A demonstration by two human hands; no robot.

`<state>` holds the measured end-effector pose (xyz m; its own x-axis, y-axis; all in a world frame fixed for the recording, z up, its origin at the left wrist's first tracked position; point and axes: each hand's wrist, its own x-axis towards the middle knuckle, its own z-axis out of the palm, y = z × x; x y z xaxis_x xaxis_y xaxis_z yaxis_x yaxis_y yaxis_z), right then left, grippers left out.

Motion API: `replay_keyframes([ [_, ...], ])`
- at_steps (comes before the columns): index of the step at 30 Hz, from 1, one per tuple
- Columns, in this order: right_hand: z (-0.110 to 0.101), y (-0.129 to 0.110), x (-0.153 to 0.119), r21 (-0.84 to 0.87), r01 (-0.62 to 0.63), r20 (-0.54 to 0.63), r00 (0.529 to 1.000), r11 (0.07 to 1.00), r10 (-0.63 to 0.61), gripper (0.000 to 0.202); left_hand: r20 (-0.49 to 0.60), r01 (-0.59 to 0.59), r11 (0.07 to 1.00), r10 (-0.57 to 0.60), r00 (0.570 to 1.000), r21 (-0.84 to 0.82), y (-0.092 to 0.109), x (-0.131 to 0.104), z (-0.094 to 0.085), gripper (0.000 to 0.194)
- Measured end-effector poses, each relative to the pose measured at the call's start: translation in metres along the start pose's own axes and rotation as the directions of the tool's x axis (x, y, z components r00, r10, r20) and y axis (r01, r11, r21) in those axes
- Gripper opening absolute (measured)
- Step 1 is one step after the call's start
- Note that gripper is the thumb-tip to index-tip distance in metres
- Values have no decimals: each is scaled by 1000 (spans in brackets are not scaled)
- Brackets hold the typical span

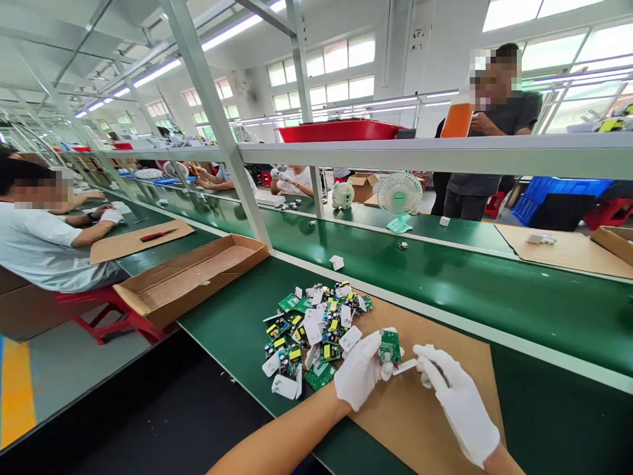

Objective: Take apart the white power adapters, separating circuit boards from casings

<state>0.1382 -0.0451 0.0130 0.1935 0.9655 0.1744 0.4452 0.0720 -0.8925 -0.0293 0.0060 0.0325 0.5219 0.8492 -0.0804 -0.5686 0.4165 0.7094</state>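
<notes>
My left hand (360, 371), in a white glove, is closed on a green circuit board (390, 346) held above a brown cardboard sheet (420, 422). Just to its right, my gloved right hand (452, 389) pinches the end of a small white plastic piece (405, 367). That piece reaches to the lower edge of the board; whether the two are joined I cannot tell. Left of my hands lies a heap of circuit boards (329, 333) with yellow and black parts and white plastic covers mixed in.
A long cardboard tray (198, 274) stands at the left of the bench. Beyond the white rail, a green conveyor belt (445, 284) carries a white piece (337, 262). A mint fan (399, 198) stands behind it. A person (44, 231) sits at left; another person (487, 132) stands at back right.
</notes>
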Motion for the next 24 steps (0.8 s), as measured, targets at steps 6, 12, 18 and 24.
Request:
replay_keyframes([
  [6, -7, 6, -4, 239, -91, -7, 995, 967, 96, 36, 124, 116, 990, -105, 987, -84, -23, 21, 33, 23],
  [12, -1, 22, -5, 190, 54, -135, 990, 980, -28, 21, 226, 75, 996, -64, 972, -40, -47, 29, 13, 39],
  [18, 4, 31, -9, -20, 202, -260, 945, 979, -200, 11, 275, 104, 994, -89, 957, -39, -45, 19, 17, 40],
  [24, -2, 35, -12, -238, 278, -114, 943, 931, -311, 29, 286, 73, 997, -70, 956, -1, -57, 20, 8, 42],
])
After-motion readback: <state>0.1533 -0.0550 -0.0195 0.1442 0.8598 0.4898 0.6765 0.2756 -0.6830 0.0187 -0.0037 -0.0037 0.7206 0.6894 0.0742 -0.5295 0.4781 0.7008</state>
